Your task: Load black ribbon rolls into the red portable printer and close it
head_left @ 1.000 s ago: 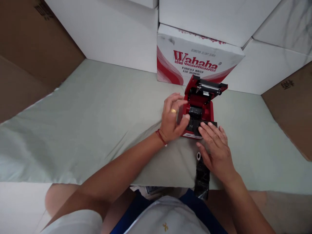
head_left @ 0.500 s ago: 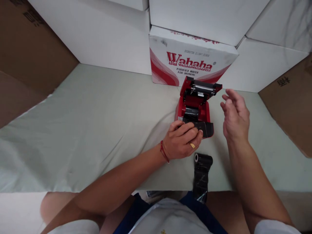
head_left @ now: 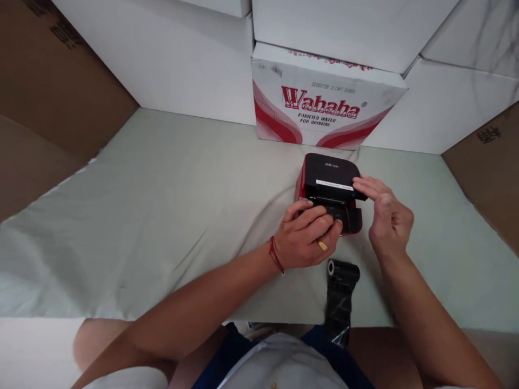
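Your left hand (head_left: 306, 237) curled its grip around the front edge of the small red-and-black printer (head_left: 330, 192). Your right hand (head_left: 387, 216) lay loose, fingertips pressed on the printer's closed lid. The printer sat on the table (head_left: 162, 205), just before the Wahaha box (head_left: 324, 97); a black ribbon roll (head_left: 340, 292) lay nearer you.

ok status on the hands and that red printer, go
Left hand gripping front of small red-and-black label printer. Right hand open, fingertips on its closed black lid. Black ribbon roll lies nearer the table edge, apart.
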`<action>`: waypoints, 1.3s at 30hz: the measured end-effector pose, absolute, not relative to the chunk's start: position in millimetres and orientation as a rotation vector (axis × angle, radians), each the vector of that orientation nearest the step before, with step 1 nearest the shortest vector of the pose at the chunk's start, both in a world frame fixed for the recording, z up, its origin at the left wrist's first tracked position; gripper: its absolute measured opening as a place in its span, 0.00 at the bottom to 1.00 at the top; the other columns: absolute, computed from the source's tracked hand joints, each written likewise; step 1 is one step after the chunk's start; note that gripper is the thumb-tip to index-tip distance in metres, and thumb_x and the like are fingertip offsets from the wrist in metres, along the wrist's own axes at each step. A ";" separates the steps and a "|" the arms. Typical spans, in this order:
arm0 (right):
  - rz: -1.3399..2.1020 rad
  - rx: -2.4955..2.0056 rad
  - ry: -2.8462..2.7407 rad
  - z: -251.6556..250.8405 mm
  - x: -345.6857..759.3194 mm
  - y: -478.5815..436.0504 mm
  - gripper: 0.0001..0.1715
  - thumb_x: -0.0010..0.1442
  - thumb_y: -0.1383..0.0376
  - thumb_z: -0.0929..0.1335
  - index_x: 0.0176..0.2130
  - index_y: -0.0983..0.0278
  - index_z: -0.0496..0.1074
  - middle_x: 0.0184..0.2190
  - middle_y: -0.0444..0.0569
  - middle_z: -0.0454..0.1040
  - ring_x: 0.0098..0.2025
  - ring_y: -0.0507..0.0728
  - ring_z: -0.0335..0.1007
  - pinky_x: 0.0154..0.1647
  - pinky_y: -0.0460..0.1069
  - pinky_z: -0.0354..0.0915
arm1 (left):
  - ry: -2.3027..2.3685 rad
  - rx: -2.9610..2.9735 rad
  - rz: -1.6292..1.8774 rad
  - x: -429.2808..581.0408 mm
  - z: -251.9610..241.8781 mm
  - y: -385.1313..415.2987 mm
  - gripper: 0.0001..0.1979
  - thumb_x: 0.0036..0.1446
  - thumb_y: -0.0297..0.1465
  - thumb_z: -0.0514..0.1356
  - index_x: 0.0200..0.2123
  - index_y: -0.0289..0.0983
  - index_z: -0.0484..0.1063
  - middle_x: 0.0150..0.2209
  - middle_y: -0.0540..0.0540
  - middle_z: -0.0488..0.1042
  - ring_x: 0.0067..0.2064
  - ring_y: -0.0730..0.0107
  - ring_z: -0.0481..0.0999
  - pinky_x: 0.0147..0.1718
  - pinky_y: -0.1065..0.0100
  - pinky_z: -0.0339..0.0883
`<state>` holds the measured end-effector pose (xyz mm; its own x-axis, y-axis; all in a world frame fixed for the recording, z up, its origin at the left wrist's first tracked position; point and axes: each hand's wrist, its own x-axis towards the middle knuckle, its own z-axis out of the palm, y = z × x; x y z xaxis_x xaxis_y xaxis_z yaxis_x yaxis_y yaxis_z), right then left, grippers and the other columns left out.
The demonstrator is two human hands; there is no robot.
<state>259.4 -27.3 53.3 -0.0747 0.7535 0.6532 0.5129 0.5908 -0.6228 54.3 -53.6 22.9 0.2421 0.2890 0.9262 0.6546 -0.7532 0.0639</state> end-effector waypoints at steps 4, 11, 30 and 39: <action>0.144 -1.027 -1.850 38.8 263.8 -37.8 0.22 0.80 0.61 0.62 0.57 0.53 0.84 0.58 0.49 0.86 0.66 0.64 0.80 0.75 0.72 0.64 | -0.861 -2.192 -1.525 54.6 20.7 -52.7 0.07 0.65 0.29 0.64 0.46 0.39 0.79 0.35 0.52 0.84 0.44 0.68 0.83 0.60 0.58 0.70; 0.047 -1.065 -1.961 33.1 268.1 -39.3 0.24 0.78 0.64 0.62 0.61 0.51 0.82 0.60 0.47 0.85 0.67 0.64 0.80 0.74 0.70 0.67 | -0.874 -2.255 -1.553 52.2 15.5 -51.8 0.10 0.65 0.33 0.64 0.49 0.43 0.78 0.39 0.50 0.82 0.48 0.64 0.81 0.62 0.55 0.69; 0.834 -1.277 -1.402 16.2 262.0 -42.9 0.32 0.79 0.43 0.61 0.60 0.56 0.84 0.56 0.52 0.87 0.60 0.66 0.84 0.61 0.65 0.80 | -1.992 -2.087 -2.268 38.6 7.5 -31.7 0.27 0.77 0.53 0.53 0.29 0.41 0.63 0.29 0.52 0.63 0.32 0.69 0.63 0.34 0.63 0.60; 0.840 -1.208 -1.591 24.7 256.9 -44.9 0.28 0.77 0.44 0.65 0.64 0.51 0.82 0.62 0.48 0.84 0.66 0.65 0.80 0.70 0.63 0.73 | -2.048 -2.090 -2.136 31.3 24.3 -45.3 0.19 0.76 0.34 0.53 0.28 0.42 0.56 0.26 0.53 0.57 0.29 0.69 0.58 0.30 0.63 0.54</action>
